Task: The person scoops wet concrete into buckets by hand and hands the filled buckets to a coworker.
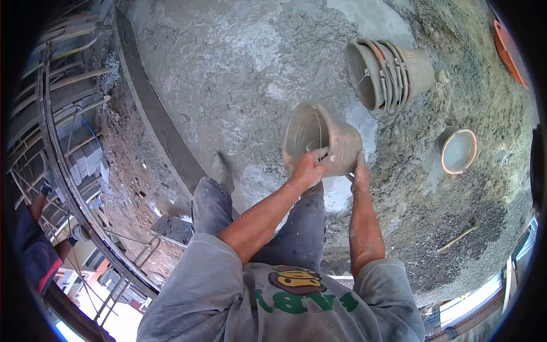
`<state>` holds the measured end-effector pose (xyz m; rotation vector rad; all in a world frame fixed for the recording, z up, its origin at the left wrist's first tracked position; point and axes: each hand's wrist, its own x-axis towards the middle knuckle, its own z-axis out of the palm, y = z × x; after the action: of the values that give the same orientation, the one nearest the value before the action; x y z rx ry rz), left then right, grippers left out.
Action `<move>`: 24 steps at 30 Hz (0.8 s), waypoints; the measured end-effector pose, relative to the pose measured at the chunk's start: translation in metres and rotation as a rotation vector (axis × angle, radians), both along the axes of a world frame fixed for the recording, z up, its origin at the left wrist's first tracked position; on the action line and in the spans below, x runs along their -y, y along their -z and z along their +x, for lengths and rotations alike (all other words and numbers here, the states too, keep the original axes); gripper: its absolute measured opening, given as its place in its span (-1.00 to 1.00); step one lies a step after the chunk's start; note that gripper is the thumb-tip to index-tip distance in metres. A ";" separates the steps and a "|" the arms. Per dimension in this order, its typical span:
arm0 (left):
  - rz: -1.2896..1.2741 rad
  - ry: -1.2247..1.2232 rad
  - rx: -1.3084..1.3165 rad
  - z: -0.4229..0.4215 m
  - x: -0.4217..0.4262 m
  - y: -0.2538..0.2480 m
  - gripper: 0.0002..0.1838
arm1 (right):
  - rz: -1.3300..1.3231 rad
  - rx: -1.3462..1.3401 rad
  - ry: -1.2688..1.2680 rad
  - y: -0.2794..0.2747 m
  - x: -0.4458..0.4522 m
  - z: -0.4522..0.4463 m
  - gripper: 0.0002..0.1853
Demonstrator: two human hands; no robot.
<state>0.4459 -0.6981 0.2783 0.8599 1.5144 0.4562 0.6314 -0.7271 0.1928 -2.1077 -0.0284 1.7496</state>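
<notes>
A mortar-smeared bucket (345,147) is held tilted in front of me, its mouth facing up and left. At the near rim, my left hand (309,170) is closed on it. My right hand (360,172) grips the bucket at its base on the right side. A thin wire handle hangs across the mouth. Wet grey concrete (228,74) spreads beneath and beyond the bucket. Up and to the right, several nested buckets (419,71) lie on their side, close to the held one.
A bucket of greyish liquid (459,151) stands at right. An orange tub (507,54) lies farther right. A long-handled tool (457,238) rests on gravel. A long board (154,108) edges the concrete at left. Beyond metal rails (62,165), another person's sleeve (43,251) shows.
</notes>
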 end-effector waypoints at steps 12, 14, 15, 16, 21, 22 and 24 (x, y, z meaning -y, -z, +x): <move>-0.550 -0.034 0.330 -0.134 0.115 0.296 -0.52 | 0.127 0.426 -0.125 0.167 0.000 -0.004 -0.16; -0.552 0.108 0.325 -0.154 0.130 0.299 -0.52 | 0.119 0.294 0.036 0.200 0.038 0.021 -0.16; -0.548 0.179 0.324 -0.165 0.136 0.296 -0.52 | 0.135 0.264 0.095 0.198 0.042 0.000 -0.16; -0.513 0.110 0.313 -0.178 0.144 0.291 -0.52 | 0.146 0.232 0.158 0.191 0.046 -0.032 -0.16; -0.441 -0.185 0.334 -0.311 0.204 0.275 -0.53 | 0.124 0.232 0.075 0.200 0.066 -0.150 -0.11; -0.445 -0.188 0.363 -0.339 0.202 0.273 -0.54 | 0.095 0.202 0.060 0.196 0.068 -0.173 -0.11; -0.425 -0.314 0.295 -0.373 0.196 0.237 -0.55 | 0.099 0.104 0.140 0.191 0.058 -0.239 -0.15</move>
<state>0.0734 -0.8942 0.0415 0.2125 1.4019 0.4437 0.3921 -0.7849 0.0021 -2.0748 0.0029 1.5260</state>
